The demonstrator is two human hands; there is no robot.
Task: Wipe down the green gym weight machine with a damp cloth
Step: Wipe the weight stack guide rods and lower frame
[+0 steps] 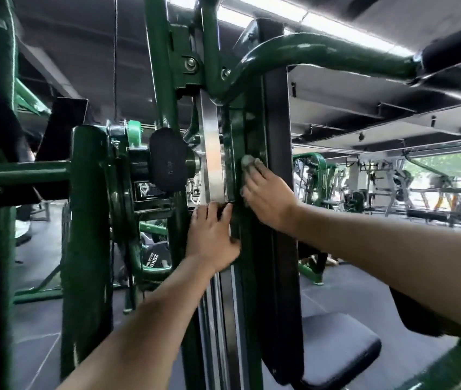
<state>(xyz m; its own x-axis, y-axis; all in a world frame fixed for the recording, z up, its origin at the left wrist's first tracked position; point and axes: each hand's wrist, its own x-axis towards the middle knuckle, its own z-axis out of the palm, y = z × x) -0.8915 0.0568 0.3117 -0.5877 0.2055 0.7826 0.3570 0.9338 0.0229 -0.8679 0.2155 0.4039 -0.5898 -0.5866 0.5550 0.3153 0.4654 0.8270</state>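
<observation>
The green weight machine fills the view, with its upright column [247, 130] running down the middle. My right hand [268, 197] presses a pale grey cloth [249, 161] flat against the dark green column, beside the black back pad [278, 192]. Only the cloth's top edge shows above my fingers. My left hand [213, 237] rests lower on the same column, just under a shiny steel plate [212, 153], with fingers spread on the frame and the thumb wrapped round its edge.
A curved green handle arm [308, 56] passes overhead to the right. A green weight plate [90, 220] and black knob [167, 159] stand at the left. The black seat [339, 344] is at the lower right. Other gym machines [392, 187] stand beyond.
</observation>
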